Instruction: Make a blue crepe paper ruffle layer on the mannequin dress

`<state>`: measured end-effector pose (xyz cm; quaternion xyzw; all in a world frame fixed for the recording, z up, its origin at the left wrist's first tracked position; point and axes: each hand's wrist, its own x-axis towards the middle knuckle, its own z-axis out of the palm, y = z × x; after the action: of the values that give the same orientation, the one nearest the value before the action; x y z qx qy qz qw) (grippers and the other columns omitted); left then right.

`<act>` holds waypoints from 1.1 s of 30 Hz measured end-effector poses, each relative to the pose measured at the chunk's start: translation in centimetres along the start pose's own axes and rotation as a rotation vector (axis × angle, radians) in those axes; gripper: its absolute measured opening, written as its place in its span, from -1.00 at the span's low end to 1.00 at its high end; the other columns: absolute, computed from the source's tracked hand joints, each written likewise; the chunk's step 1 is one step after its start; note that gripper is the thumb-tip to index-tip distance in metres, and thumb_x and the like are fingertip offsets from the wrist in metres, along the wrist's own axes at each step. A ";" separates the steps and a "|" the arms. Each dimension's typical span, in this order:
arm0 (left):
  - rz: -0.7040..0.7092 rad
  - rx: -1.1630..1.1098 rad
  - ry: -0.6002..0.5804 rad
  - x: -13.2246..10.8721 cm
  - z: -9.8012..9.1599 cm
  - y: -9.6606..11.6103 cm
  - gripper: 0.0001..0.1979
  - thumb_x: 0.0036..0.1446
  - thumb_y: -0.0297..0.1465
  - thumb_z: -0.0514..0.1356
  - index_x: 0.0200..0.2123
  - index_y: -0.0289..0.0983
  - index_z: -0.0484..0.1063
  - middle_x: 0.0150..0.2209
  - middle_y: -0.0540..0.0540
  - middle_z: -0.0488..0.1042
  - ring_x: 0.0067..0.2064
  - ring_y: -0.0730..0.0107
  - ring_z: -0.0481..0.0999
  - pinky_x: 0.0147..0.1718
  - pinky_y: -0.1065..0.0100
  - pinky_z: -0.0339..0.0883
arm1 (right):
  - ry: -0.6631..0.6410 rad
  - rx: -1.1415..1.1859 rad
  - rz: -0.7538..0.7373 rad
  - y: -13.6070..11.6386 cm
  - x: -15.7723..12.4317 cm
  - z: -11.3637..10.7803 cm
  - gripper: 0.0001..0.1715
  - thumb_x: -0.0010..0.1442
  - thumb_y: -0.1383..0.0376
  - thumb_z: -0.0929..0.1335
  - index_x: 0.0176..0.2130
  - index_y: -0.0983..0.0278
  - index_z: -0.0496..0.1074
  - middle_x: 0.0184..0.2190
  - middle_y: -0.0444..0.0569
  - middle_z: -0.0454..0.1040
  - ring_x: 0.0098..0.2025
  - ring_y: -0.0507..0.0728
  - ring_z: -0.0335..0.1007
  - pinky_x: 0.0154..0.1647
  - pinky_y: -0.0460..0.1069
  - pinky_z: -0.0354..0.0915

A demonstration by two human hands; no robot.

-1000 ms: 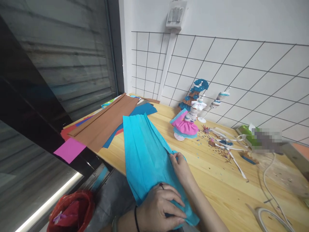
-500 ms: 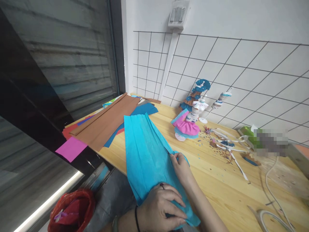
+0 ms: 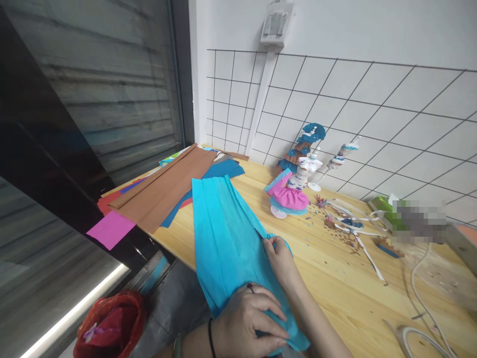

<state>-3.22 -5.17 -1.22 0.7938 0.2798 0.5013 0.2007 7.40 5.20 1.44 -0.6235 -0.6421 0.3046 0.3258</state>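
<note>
Right of the brown sheet (image 3: 167, 189), the turquoise sheet (image 3: 227, 238) overhangs the table (image 3: 346, 298), the left hand (image 3: 251, 318) bent over its near end, finger grip unclear, the right hand (image 3: 280, 256) pinching its right edge between thumb and finger.

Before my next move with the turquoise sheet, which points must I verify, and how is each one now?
1. Left hand on the turquoise sheet: ok.
2. Right hand pinching the sheet's right edge: ok.
3. Sheet wholly over the table: not ok, its lower left side passes the table's edge.
4. Sheet smooth: not ok, lengthwise creases show.
5. Pink skirt apart from the sheet: ok, table shows between.
6. Dark tip at the right hand: cannot tell whether it is a blade.
</note>
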 end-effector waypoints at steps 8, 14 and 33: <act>-0.031 0.004 -0.044 -0.2 0.1 -0.2 -0.79 0.13 -0.26 0.22 -0.46 -0.23 0.56 -0.32 -0.02 0.62 -0.20 0.46 0.56 -0.15 0.39 0.32 | -0.027 -0.017 -0.006 -0.5 0.7 0.0 -0.70 0.13 0.03 0.21 -0.45 0.18 0.21 -0.62 -0.14 0.35 -0.53 0.14 0.30 -0.45 -0.02 0.14; -0.035 -0.008 -0.040 -0.3 0.3 -0.4 -0.77 0.13 -0.25 0.21 -0.47 -0.22 0.55 -0.33 -0.01 0.62 -0.21 0.46 0.57 -0.16 0.39 0.33 | -0.055 -0.035 0.000 -1.0 1.0 0.1 -0.75 0.15 0.08 0.19 -0.44 0.18 0.18 -0.61 -0.16 0.32 -0.54 0.12 0.28 -0.47 -0.04 0.11; -0.038 -0.023 -0.011 -0.2 0.2 -0.3 -0.80 0.12 -0.26 0.22 -0.47 -0.21 0.56 -0.33 0.01 0.63 -0.23 0.46 0.58 -0.18 0.39 0.34 | -0.050 -0.049 0.010 -0.9 1.5 0.4 -0.77 0.16 0.11 0.20 -0.44 0.19 0.18 -0.59 -0.15 0.34 -0.52 0.11 0.29 -0.44 -0.05 0.11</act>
<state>-3.19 -5.12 -1.61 0.7888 0.2879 0.4960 0.2209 6.50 6.65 1.97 -0.6267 -0.6543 0.3057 0.2928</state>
